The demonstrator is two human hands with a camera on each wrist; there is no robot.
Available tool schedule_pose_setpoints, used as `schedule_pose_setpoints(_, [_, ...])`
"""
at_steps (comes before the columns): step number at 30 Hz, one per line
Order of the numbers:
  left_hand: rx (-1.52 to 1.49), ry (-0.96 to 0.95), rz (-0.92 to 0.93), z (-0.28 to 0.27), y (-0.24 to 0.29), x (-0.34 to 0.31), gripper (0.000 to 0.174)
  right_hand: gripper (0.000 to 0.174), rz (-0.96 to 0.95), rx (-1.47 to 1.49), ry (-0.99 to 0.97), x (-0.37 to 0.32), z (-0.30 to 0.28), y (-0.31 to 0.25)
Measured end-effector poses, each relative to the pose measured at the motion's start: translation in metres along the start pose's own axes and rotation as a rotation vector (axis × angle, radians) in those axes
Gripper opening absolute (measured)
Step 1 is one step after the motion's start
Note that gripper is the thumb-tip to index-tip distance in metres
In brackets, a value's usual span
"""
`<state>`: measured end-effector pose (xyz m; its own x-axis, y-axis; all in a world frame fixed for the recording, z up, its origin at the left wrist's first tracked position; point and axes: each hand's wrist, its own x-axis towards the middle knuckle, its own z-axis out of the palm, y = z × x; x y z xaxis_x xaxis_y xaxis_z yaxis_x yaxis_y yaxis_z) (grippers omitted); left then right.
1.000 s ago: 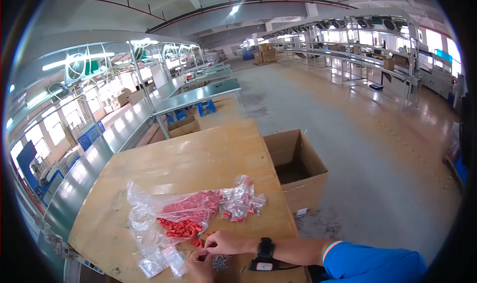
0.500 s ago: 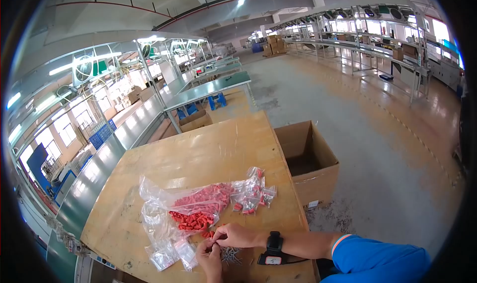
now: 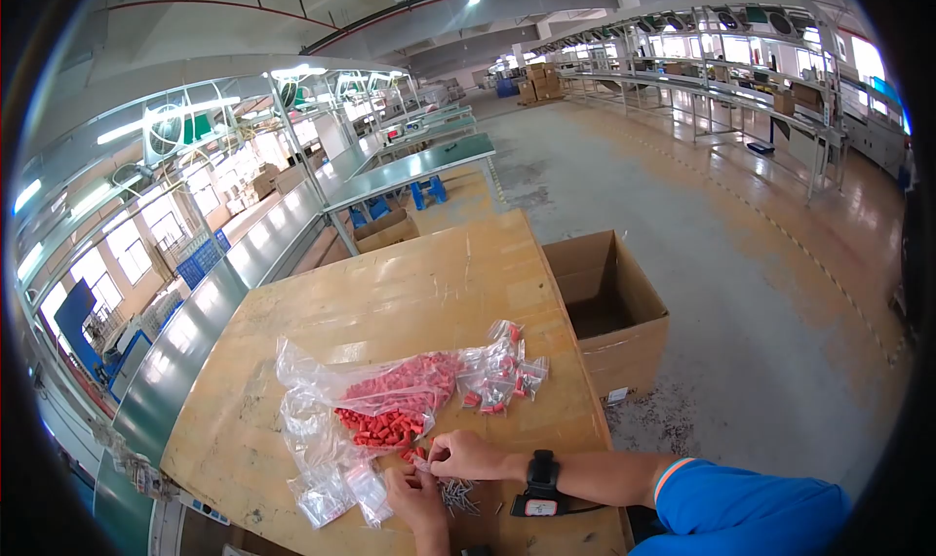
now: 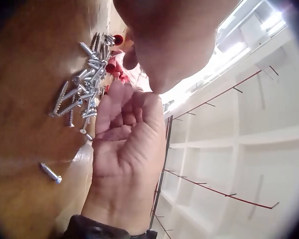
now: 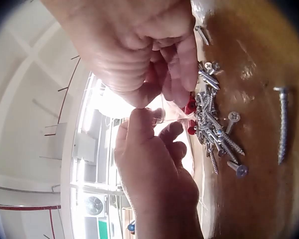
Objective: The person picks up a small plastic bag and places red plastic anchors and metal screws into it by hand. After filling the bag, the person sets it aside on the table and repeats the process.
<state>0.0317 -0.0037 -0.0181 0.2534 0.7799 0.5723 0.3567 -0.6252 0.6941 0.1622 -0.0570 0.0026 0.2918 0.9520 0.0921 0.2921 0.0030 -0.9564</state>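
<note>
My left hand (image 3: 417,502) and right hand (image 3: 470,456) meet fingertip to fingertip over the table. Between them is a small clear plastic bag (image 5: 159,115), mostly hidden by fingers, which both hands pinch. In the left wrist view the right hand (image 4: 129,134) shows its palm side with curled fingers, and the left hand (image 4: 169,40) looms close at the top. Loose silver screws (image 3: 458,497) lie in a pile under the hands. Red wall plugs (image 3: 385,427) spill from a large clear bag (image 3: 307,410) just beyond the hands.
Filled small bags (image 3: 499,376) lie near the table's right side, and flat clear bags (image 3: 327,497) beside my left hand. One screw (image 5: 282,124) lies apart from the pile. An open cardboard box (image 3: 624,356) stands against the right edge of the wooden table (image 3: 390,283).
The head view has turned slightly, shifting the scene to the right. My fingertips have drawn a little apart, and a bit of the small bag shows between them.
</note>
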Motion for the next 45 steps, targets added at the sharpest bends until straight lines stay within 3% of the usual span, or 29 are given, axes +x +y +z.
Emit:
schedule_pose_setpoints(4, [-0.151, 0.000, -0.113, -0.005, 0.014, 0.001, 0.007, 0.023, 0.072, 0.139, -0.026, -0.002, -0.003, -0.002])
schedule_pose_setpoints(7, [-0.071, -0.020, 0.180, -0.011, 0.007, 0.002, 0.008, 0.024, 0.033, 0.090, 0.039, 0.000, -0.007, -0.001])
schedule_pose_setpoints(10, [-0.034, -0.140, 0.302, -0.014, 0.012, 0.001, 0.013, 0.027, -0.014, 0.047, 0.071, -0.002, -0.010, -0.004])
schedule_pose_setpoints(15, [0.153, -0.175, 0.324, -0.018, 0.025, 0.003, 0.022, 0.020, 0.041, 0.329, 0.056, 0.000, -0.009, -0.001])
schedule_pose_setpoints(24, [0.184, -0.165, 0.414, -0.015, 0.021, 0.004, 0.015, 0.019, 0.147, 0.391, -0.009, 0.001, -0.014, -0.008])
schedule_pose_setpoints(27, [-0.060, -0.128, 0.114, -0.009, 0.017, -0.002, 0.012, 0.021, 0.101, 0.312, -0.021, 0.000, -0.016, -0.009])
schedule_pose_setpoints(30, [-0.103, -0.109, 0.028, -0.007, 0.013, -0.001, 0.010, 0.024, 0.069, 0.229, -0.007, 0.001, -0.015, -0.007])
schedule_pose_setpoints(33, [-0.171, -0.064, -0.030, -0.007, 0.013, -0.002, 0.009, 0.019, -0.121, -0.077, 0.035, -0.001, -0.014, -0.007])
schedule_pose_setpoints(36, [-0.241, -0.060, -0.110, -0.007, 0.013, -0.002, 0.009, 0.020, -0.155, -0.095, 0.053, -0.001, -0.011, -0.007])
schedule_pose_setpoints(39, [-0.182, -0.077, -0.036, -0.006, 0.006, -0.003, 0.011, 0.019, -0.231, -0.180, 0.073, -0.002, -0.010, -0.006])
schedule_pose_setpoints(42, [-0.298, -0.034, -0.112, -0.005, 0.014, -0.002, 0.011, 0.018, -0.285, -0.228, 0.060, -0.005, -0.013, -0.011])
schedule_pose_setpoints(45, [-0.271, -0.120, -0.200, -0.008, 0.014, -0.001, 0.008, 0.017, -0.355, -0.285, 0.090, -0.004, -0.012, -0.009])
